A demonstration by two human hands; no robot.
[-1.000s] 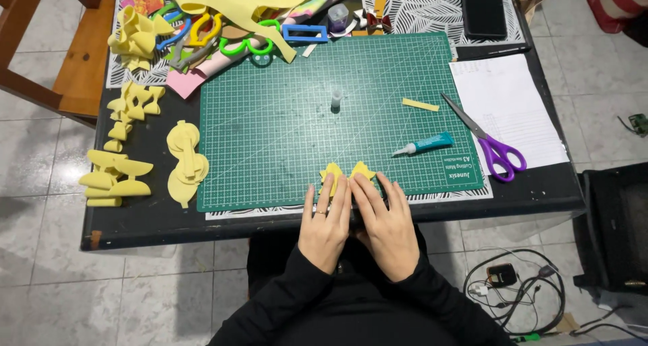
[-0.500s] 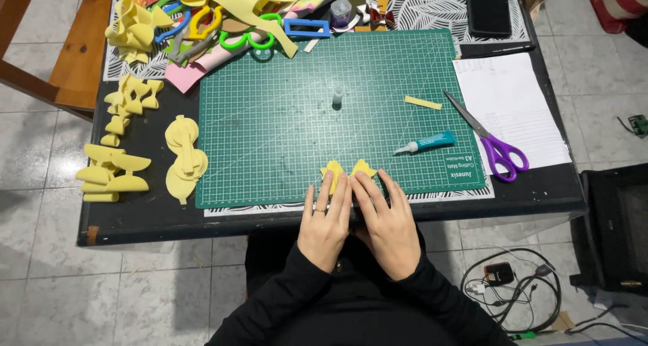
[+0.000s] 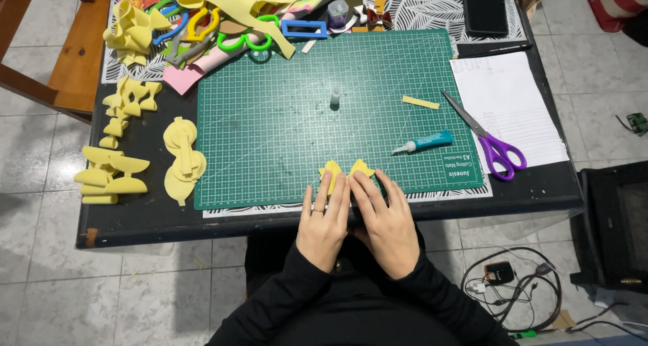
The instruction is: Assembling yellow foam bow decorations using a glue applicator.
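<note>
We press both hands, left hand (image 3: 324,221) and right hand (image 3: 386,224), flat on a yellow foam bow (image 3: 345,170) at the near edge of the green cutting mat (image 3: 283,110), fingers together and extended on it. Finished yellow bows (image 3: 111,177) lie on the counter (image 3: 142,214) to the left; the glue tube (image 3: 425,143) rests nearby, so this bow seems partly assembled.

A small yellow foam bow (image 3: 345,170), seemingly folded, lies flat at the green cutting mat's (image 3: 283,96) near edge.
</note>
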